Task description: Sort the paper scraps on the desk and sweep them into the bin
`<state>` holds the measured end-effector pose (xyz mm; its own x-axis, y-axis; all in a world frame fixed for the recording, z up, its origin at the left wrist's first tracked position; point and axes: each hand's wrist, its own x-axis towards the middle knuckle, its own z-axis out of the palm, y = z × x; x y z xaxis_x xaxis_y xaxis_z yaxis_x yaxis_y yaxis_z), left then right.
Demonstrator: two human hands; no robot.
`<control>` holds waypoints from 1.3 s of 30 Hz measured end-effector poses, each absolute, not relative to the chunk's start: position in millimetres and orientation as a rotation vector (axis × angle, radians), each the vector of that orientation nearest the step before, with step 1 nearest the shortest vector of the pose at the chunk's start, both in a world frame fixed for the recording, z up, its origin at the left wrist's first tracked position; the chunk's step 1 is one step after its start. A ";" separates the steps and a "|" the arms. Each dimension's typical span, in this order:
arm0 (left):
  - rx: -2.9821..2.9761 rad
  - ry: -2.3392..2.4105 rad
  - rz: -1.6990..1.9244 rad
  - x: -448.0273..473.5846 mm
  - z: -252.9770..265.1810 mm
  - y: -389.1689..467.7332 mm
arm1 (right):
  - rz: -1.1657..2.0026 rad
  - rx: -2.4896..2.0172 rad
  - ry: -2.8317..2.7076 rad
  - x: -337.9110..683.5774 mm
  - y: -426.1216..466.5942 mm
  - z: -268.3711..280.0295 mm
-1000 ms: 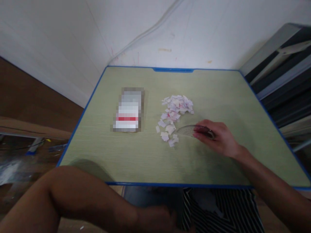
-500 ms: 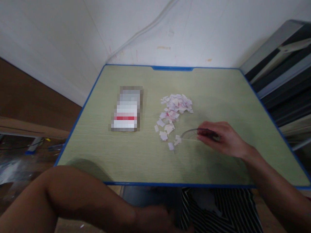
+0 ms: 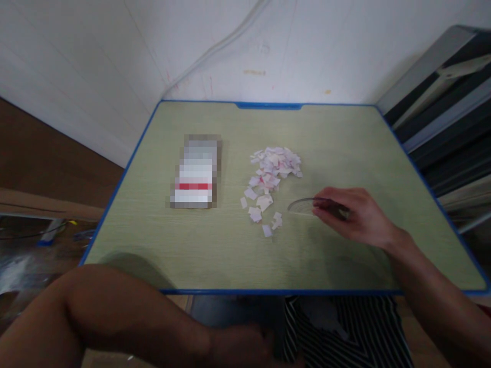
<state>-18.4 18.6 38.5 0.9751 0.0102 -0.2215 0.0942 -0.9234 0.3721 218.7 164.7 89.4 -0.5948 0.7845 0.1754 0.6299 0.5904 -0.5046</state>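
My right hand [image 3: 353, 212] is closed on a clear plastic protractor [image 3: 301, 205], with its curved edge upward and pointing left above the table. Just left of its tip lie small torn paper scraps [image 3: 276, 221]. Farther back, more white and pinkish scraps gather into a loose pile [image 3: 279, 161], with several strewn toward the front. Below the table's front edge, near my lap, rests my left hand [image 3: 245, 345]; it is dim and its fingers cannot be made out.
A light green table [image 3: 184, 245] with a blue rim stands against a white wall. On its left part lies a blurred-out white rectangular object with a red stripe [image 3: 195, 186]. Dark folded frames [image 3: 460, 102] lean at the right. A cable [image 3: 222, 48] runs along the wall.
The protractor has lifted slightly and moved away from the front scraps, which it touched or overlapped before. The whole view has shifted a little. My left hand stays low.
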 end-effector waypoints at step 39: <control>2.667 0.022 -0.416 -15.9 41.5 23.2 | 0.681 -1.078 -2.404 223.8 168.8 93.6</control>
<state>-15.9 23.2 41.5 0.9545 -0.0510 -0.2937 0.0812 -0.9036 0.4207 223.8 168.8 93.6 -0.6130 0.7714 0.1709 0.5673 0.5803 -0.5843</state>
